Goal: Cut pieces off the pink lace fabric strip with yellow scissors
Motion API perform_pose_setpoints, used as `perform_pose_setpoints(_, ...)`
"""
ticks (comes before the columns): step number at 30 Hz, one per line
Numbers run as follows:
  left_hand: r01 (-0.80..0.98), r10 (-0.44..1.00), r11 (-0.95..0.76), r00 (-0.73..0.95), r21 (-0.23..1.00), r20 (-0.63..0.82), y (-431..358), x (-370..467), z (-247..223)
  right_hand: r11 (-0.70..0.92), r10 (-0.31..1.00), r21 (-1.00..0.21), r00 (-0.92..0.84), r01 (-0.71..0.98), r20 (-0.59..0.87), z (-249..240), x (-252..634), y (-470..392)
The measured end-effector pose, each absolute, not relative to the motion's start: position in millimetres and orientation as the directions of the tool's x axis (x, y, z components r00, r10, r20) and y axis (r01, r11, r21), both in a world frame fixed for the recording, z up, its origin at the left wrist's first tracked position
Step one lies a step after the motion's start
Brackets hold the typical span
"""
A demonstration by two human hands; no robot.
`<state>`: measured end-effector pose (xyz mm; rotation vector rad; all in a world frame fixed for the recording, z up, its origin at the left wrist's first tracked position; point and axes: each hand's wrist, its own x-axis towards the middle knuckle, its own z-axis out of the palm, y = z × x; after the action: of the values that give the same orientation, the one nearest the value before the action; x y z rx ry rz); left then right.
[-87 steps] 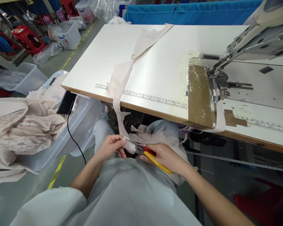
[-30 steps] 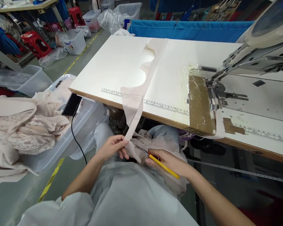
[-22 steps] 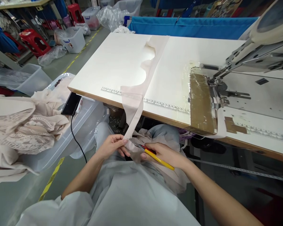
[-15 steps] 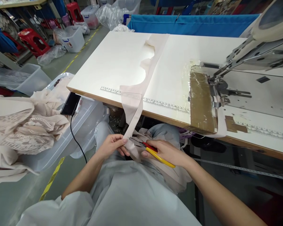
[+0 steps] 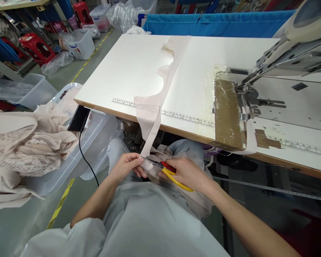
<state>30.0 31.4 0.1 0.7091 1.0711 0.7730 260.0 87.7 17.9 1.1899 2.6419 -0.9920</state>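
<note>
My left hand (image 5: pixel 130 165) pinches the narrow end of a pale pink fabric strip (image 5: pixel 150 141) above my lap. The strip runs up over the table edge and lies across the white tabletop, one side cut in scallops. In my right hand (image 5: pixel 188 172) is a pair of scissors (image 5: pixel 173 176) with red and yellow handles. Its blades reach left, their tips at the fabric close to my left fingertips. Whether the blades are fully closed I cannot make out. More pale fabric hangs over my lap below the scissors.
A sewing machine (image 5: pixel 256 89) stands on the right of the white table (image 5: pixel 101 75), which has a printed ruler along its front. To the left, a plastic bin (image 5: pixel 77 167) holds piled beige lace fabric (image 5: pixel 29 142). A phone (image 5: pixel 79 118) with a cable rests at the bin.
The scissors have moved left, so their tips now meet the fabric beside my left fingers, and the blades look closer together. My left hand has stayed almost still. The view shifted slightly.
</note>
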Motion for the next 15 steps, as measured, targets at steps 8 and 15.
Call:
perform_pose_setpoints(8, -0.183, 0.816, 0.561, 0.285, 0.808, -0.502, 32, 31, -2, 0.529, 0.639, -0.466, -0.694, 0.709, -0.331, 18, 251, 91)
perform_pose_setpoints(15, 0.124, 0.886, 0.419, 0.159, 0.899, -0.435, 42, 20, 1, 0.448, 0.707, -0.529, -0.648, 0.720, -0.282, 7, 259, 84)
